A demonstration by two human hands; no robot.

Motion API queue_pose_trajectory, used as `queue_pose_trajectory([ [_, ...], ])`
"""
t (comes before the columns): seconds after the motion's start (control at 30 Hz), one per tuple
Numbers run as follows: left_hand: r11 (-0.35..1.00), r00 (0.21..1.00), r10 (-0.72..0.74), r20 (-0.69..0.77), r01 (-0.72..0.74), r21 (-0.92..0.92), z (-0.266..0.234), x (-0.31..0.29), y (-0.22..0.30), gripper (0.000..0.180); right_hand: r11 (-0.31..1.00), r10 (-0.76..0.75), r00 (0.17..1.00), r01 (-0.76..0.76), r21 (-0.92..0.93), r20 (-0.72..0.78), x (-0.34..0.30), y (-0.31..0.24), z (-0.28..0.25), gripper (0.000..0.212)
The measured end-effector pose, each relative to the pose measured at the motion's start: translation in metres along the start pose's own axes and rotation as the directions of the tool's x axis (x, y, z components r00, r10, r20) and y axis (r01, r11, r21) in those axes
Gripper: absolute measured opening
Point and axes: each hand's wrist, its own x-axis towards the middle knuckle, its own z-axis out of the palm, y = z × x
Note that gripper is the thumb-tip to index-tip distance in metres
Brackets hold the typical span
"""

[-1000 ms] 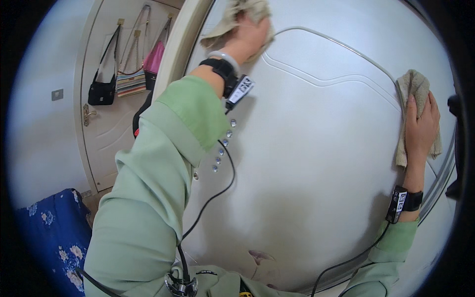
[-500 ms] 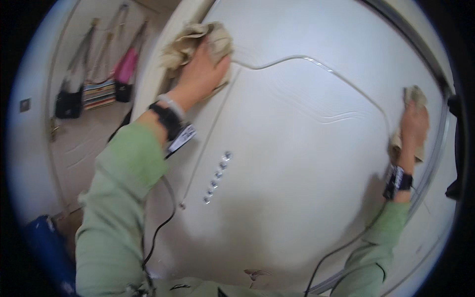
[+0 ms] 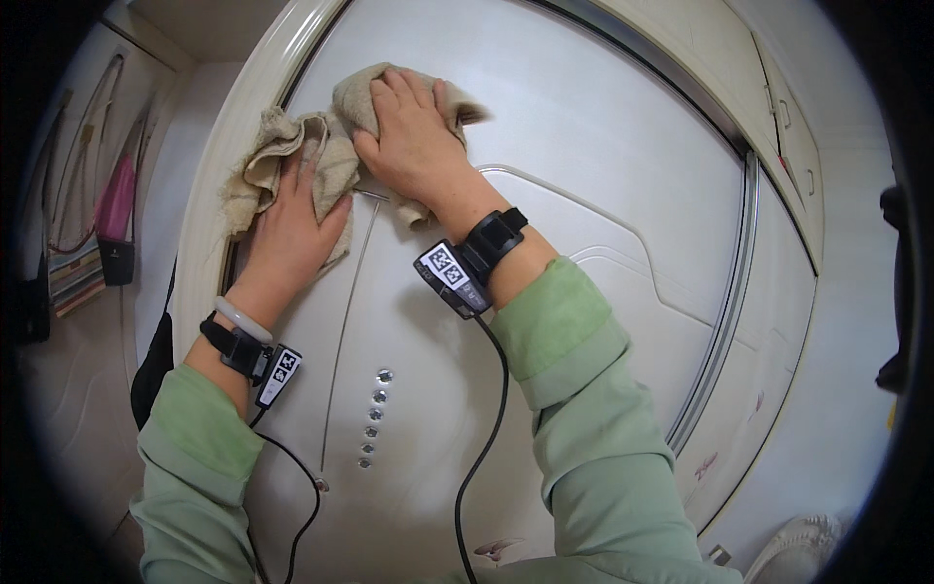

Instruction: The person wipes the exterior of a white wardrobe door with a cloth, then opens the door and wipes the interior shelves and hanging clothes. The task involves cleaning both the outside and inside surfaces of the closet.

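Note:
A white sliding wardrobe door (image 3: 428,380) with curved moulded lines stands in front of me. My left hand (image 3: 292,238) holds a crumpled beige cloth (image 3: 251,180) at the door's upper left edge, against the frame. Just right of it, my right hand (image 3: 420,146) presses a second beige cloth (image 3: 355,97) to the upper door surface, its fingers bent over the fabric. The two cloths lie side by side and seem to touch. Part of each cloth is hidden under the palm.
The cream door frame (image 3: 219,161) curves along the left. Bags, among them a pink bag (image 3: 117,200), hang on another door at far left. A metal track (image 3: 715,331) edges the panel on the right, and handled cabinets (image 3: 778,117) are above. Round studs (image 3: 376,415) dot the door.
My right hand has moved with its cloth from the door's right edge to the upper left, beside my left hand. The view has shifted, and my left hand stays at the left edge.

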Motion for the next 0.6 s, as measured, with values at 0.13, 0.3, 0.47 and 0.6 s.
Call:
queue_pose_trajectory([
  [0.13, 0.999, 1.0, -0.028, 0.011, 0.028, -0.021, 0.0, 0.0, 0.004, 0.077, 0.996, 0.039, 0.988, -0.05, -0.071, -0.147, -0.018, 0.066, -0.03, 0.059],
  [0.3, 0.999, 0.997, 0.042, -0.068, -0.042, 0.009, 0.003, -0.003, 0.004, 0.074, 0.766, 0.507, 0.811, -0.579, -0.278, -0.29, -0.104, 0.206, -0.155, 0.057],
  [0.47, 0.998, 0.999, 0.027, -0.03, -0.026, 0.061, 0.004, -0.003, 0.003, 0.078, 0.149, 0.758, 0.337, -0.923, -0.355, -0.558, -0.246, 0.264, -0.265, 0.071],
  [0.6, 0.997, 0.999, -0.003, -0.033, 0.006, 0.079, 0.005, -0.003, 0.004, 0.079, -0.18, 0.683, 0.176, -0.9, -0.397, -0.709, -0.262, 0.291, -0.283, 0.064],
])
